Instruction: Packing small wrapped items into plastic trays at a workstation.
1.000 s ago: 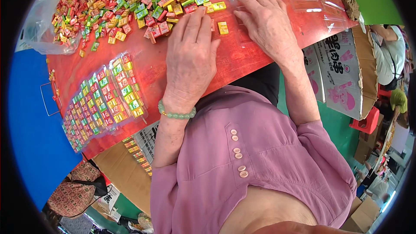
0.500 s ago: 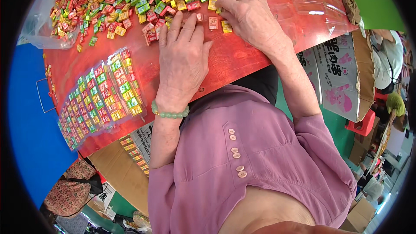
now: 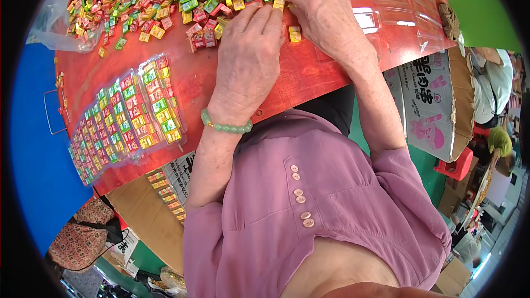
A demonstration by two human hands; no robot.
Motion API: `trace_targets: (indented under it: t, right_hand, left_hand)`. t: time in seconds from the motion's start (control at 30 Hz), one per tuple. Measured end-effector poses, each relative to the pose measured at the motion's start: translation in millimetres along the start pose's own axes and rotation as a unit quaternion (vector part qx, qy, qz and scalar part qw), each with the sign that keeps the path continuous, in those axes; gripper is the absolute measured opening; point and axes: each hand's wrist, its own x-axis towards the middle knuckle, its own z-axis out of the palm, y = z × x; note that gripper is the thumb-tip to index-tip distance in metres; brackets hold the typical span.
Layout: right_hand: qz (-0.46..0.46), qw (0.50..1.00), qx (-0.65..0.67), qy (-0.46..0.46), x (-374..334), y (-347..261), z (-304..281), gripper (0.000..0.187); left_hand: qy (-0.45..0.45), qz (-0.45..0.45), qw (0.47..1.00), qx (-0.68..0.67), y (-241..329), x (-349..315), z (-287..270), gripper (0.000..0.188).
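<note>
Reaching across a red worktop (image 3: 201, 94). Extending the left hand (image 3: 249, 55) palm down at the near edge of a heap of small red, yellow and green boxes (image 3: 165, 1), wearing a green bead bracelet (image 3: 231, 128) on that wrist. Curling the right hand (image 3: 331, 19) just beside a single yellow box (image 3: 295, 33). Facing box-filled trays (image 3: 176, 107) at the left and clear plastic trays (image 3: 397, 14) at the right.

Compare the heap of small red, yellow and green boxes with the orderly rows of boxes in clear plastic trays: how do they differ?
The heap lies jumbled at odd angles; the rows are lined up neatly. The heap's boxes are loose, while the rows sit in clear plastic trays. The heap is farther back than the rows. Both mix red, yellow and green boxes and lie on the red table.
</note>
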Motion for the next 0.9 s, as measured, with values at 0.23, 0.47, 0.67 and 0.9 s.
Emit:
trace_targets:
  t: [0.23,0.47,0.67,0.9]
  right_hand:
    - [0.042,0.999,-0.025,-0.023,-4.1,9.4,-4.6,0.02]
    - [-0.002,0.989,0.15,0.017,26.0,11.4,-0.2,0.021]
    - [-0.015,0.975,0.202,-0.095,47.8,7.3,7.9,0.024]
    - [-0.085,0.969,0.215,-0.084,46.9,4.3,17.2,0.03]
  left_hand:
    - [-0.025,0.008,1.0,-0.011,1.8,-14.6,2.4,0.033]
    - [-0.017,-0.015,1.0,-0.002,1.4,-14.7,1.5,0.029]
    - [-0.003,-0.013,1.0,0.015,-1.8,-17.3,-0.9,0.022]
    - [-0.001,-0.024,0.999,0.025,-3.2,-25.3,-6.9,0.023]
